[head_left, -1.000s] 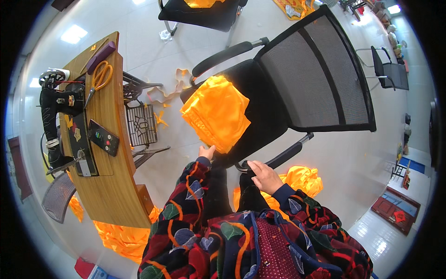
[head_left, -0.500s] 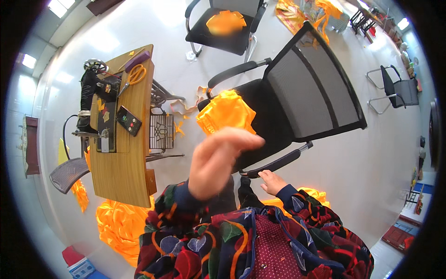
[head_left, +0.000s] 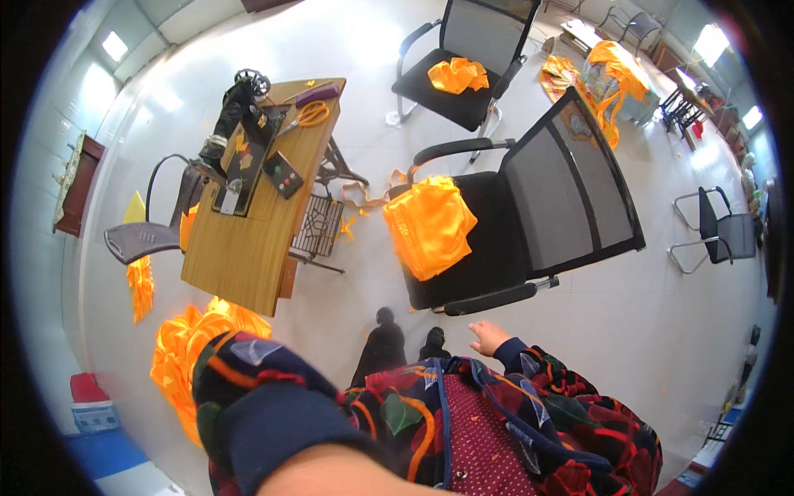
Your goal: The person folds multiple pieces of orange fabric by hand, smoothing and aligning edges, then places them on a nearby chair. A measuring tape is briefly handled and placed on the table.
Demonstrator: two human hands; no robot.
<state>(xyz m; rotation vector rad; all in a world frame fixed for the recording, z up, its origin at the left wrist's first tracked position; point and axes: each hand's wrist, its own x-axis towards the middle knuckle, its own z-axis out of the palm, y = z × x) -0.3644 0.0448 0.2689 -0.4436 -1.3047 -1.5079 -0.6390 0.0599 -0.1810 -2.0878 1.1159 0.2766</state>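
My right hand hangs just below the near armrest of the black mesh office chair, holding nothing, its fingers stretched out. Close to the camera, my left arm bends up across the lower left. Only bare skin of my left hand shows past the dark cuff at the lower edge, and its fingers are out of the picture. A folded pile of shiny orange-yellow cloth lies on the front of the chair seat. Neither hand touches it, as far as I can see.
At left stands a wooden sewing table with a black sewing machine, orange-handled scissors and a phone. Orange cloth is heaped beside my left arm. Another chair holds more orange cloth.
My left hand has drawn back from above the orange cloth toward the lower edge. My view has shifted, and the pile on the chair now shows fully. My right hand stays low and open.
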